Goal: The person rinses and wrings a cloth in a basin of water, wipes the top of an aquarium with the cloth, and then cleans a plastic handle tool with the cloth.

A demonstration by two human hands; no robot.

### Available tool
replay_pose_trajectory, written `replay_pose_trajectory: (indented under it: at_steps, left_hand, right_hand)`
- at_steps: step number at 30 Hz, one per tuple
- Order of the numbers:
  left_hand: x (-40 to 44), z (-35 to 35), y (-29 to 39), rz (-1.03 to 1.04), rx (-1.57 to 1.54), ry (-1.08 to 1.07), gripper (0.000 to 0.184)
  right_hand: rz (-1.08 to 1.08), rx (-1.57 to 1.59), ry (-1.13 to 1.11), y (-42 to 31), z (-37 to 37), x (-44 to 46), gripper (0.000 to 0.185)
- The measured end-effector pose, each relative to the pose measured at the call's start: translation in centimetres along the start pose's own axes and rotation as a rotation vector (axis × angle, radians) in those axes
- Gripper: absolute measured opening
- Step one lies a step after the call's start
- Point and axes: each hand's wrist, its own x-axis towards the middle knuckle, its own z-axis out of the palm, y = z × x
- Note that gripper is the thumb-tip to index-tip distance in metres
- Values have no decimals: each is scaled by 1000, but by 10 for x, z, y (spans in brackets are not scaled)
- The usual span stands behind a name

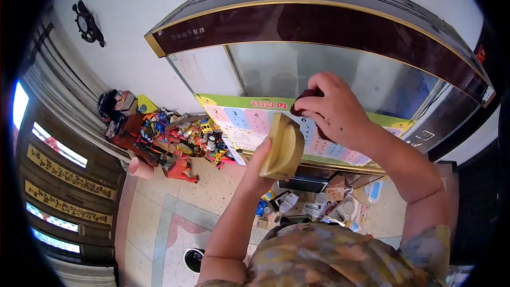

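Note:
My left hand (259,169) is closed around a gold-coloured block-like piece (285,151) with a curved, recessed face, held up in front of the glass tank (297,69). Pinched in the fingers of my right hand (340,111) is a dark red cloth (304,101), just above and to the right of the gold piece. Behind both hands, a colourful number poster (247,119) covers the lower part of the tank's front. Whether the cloth touches the glass, I cannot tell.
A heap of toys (180,133) lies along the wall at left, with a red toy animal (182,167) and a pink cylinder (141,168) nearby. Boxes and household items (319,204) crowd the floor below the tank. A round bin (194,259) stands on the tiles.

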Motion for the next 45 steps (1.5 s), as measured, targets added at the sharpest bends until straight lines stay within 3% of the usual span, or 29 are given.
replay_pose_trajectory:
  at_steps: [6,9,15,19,22,27,30,35,37,39,43,45]
  left_hand:
    - [-2,7,-5,18,-4,8,54]
    - [-7,11,-2,68,-65,49,54]
    - [-5,6,5,99,-65,17,53]
    - [-5,13,-1,74,26,113,55]
    - [-9,16,0,60,71,49,55]
    - [-12,9,-2,71,-43,14,55]
    - [-9,9,1,73,-10,10,54]
    - [-9,1,-6,-10,74,23,55]
    - [-12,-6,-9,-5,55,-24,56]
    - [-13,-8,-6,8,32,-67,56]
    - [-11,-7,-6,25,-2,-89,55]
    - [-13,-6,-8,18,7,-81,54]
  right_hand:
    - [-37,274,89,-9,17,-2,10]
    - [19,95,9,11,29,-10,10]
    - [140,171,225,-2,18,-6,15]
    - [-47,289,201,-20,17,2,17]
    - [-58,271,214,-12,27,-1,15]
    - [233,315,177,11,46,-16,14]
    - [165,286,234,-5,26,-5,15]
    - [-53,301,131,-6,27,-5,18]
    - [-2,276,124,8,36,-12,17]
    - [211,263,150,15,43,-18,18]
    - [243,435,346,-3,19,-6,17]
    - [209,448,309,-10,15,-6,17]
